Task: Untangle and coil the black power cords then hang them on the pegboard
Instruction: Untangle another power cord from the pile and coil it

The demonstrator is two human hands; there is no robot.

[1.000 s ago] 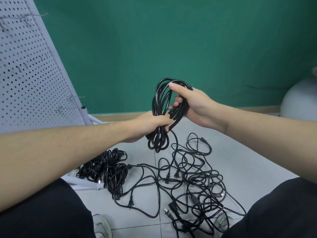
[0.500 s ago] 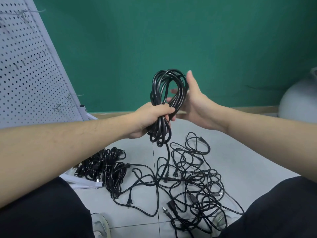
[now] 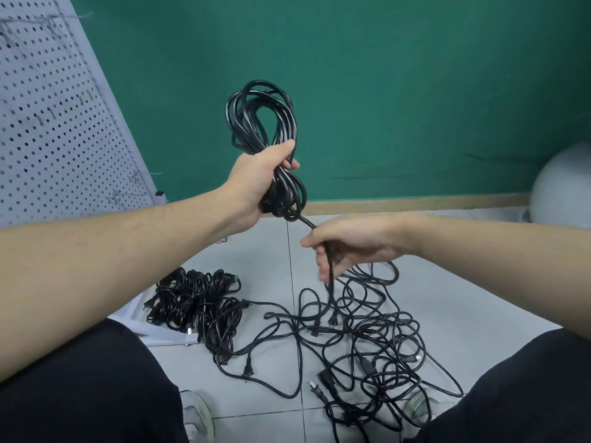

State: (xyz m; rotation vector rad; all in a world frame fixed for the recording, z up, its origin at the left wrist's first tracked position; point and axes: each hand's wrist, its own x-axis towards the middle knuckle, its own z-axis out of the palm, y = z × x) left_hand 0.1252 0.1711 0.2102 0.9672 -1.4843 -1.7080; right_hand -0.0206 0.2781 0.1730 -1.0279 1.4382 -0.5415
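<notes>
Left hand (image 3: pixel 256 183) gripped glossy black coiled cord (image 3: pixel 262 119) aloft | right hand (image 3: pixel 348 244) fingers pinched its loose tail (image 3: pixel 329 270) | floor: coiled bundles (image 3: pixel 195 308), tangled cords (image 3: pixel 374 343) left | white perforated pegboard (image 3: pixel 48 123) bare, hanging pending

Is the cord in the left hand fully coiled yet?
Not fully. The left hand grips the coil, but a loose tail runs down through the right hand.

Bare utility or storage room, someone working on the floor.

Flat green wall (image 3: pixel 383 75) at 12 o'clock with a wooden baseboard (image 3: pixel 415 201); pale tiled floor (image 3: pixel 463 308) from 3 to 6; grey perforated pegboard (image 3: pixel 57 123) with wire hooks leaning at 10 o'clock; grey round object (image 3: pixel 563 187) at 3 o'clock; black power cords (image 3: pixel 367 340) strewn at 6.
</notes>
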